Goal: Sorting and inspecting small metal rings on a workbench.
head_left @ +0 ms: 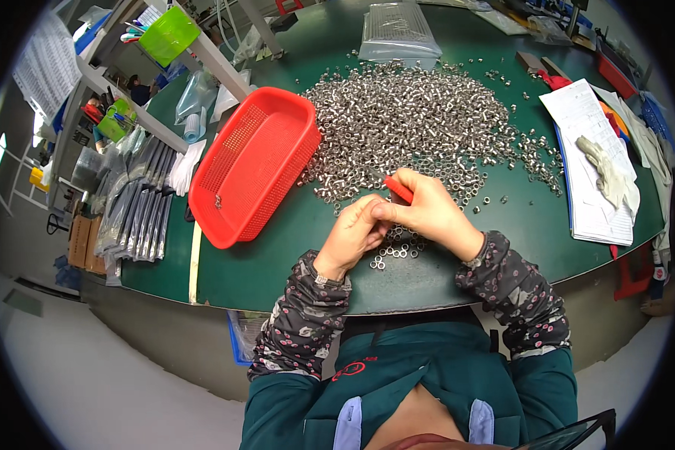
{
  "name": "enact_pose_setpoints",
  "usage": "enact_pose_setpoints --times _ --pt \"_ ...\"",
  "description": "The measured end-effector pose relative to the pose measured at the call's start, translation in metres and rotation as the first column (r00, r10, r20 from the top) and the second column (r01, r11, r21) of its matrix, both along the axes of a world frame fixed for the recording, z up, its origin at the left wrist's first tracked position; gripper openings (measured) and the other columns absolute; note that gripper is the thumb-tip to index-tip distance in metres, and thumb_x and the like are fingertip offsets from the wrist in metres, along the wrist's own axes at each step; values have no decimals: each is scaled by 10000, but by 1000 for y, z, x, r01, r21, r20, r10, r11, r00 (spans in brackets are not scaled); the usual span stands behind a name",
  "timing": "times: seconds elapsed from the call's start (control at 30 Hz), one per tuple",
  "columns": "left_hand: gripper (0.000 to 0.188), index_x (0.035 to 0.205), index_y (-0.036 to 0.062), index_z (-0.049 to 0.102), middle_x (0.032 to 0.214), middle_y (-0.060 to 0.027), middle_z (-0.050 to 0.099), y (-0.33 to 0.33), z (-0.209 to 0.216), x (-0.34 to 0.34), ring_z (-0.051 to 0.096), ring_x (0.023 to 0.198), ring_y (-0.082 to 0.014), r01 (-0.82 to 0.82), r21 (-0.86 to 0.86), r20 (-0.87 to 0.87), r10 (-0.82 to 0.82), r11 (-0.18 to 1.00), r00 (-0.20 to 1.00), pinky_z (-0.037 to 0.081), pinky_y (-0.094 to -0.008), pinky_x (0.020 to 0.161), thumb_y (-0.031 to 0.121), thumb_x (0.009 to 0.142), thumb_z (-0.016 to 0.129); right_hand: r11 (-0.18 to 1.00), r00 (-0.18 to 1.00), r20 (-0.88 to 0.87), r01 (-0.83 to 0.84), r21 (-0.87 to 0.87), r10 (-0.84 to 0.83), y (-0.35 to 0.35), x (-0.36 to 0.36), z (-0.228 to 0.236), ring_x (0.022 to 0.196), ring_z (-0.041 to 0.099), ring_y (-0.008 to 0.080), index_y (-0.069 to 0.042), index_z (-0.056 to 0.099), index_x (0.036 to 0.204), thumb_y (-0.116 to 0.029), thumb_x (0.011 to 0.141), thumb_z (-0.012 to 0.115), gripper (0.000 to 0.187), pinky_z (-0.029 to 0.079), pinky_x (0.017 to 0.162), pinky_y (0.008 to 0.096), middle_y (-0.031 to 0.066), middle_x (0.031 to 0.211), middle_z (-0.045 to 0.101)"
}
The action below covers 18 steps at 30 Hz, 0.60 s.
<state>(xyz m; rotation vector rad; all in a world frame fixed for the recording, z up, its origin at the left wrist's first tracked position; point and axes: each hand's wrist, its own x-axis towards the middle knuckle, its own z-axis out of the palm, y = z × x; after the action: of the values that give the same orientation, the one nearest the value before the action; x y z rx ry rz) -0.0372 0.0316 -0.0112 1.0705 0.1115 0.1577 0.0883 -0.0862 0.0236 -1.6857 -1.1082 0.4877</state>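
Observation:
My right hand (pixel 433 213) is closed around a red-handled tool (pixel 398 189), whose thin metal tip points up and to the left. The tool's exact kind cannot be made out. Against it rests my left hand (pixel 350 236), its fingers curled and pinched. Whatever lies between those fingertips is hidden. Just beyond both hands spreads a wide heap of small silver metal rings (pixel 405 112). Several loose rings (pixel 394 253) lie below my fingers near the table's front edge. Left of the heap stands a red perforated basket (pixel 240 165), tilted in view, with a few small metal pieces inside.
The green table (pixel 442 289) carries a stack of clear plastic trays (pixel 400 31) at the back. On the right, papers (pixel 589 161) lie under a pale glove (pixel 607 174). Bagged dark strips (pixel 139 214) and a metal frame with a green holder (pixel 169 36) stand at left.

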Motion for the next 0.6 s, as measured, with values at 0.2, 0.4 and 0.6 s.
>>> enact_pose_setpoints --times 0.2,0.4,0.6 --pt "253 959 55 508 802 -37 507 9 3 4 407 551 -64 -224 -135 199 248 965 948 339 -172 424 294 998 435 958 905 317 283 54 -286 -18 12 -6 689 637 339 -82 527 964 -167 773 688 263 482 594 421 135 746 633" --pt "147 1058 65 527 848 -40 539 13 -1 3 444 576 -65 -307 -172 116 329 936 937 359 -181 427 179 967 509 967 958 263 167 -193 -113 -28 5 11 721 627 330 -67 525 1015 -271 790 665 334 476 653 432 109 745 627" --pt "129 1055 63 529 876 -46 552 15 0 4 460 596 -66 -316 -164 103 335 934 936 376 -182 447 149 962 509 999 931 362 46 28 -53 -28 7 -3 742 614 316 -64 583 901 -219 825 625 178 473 641 421 118 786 619"
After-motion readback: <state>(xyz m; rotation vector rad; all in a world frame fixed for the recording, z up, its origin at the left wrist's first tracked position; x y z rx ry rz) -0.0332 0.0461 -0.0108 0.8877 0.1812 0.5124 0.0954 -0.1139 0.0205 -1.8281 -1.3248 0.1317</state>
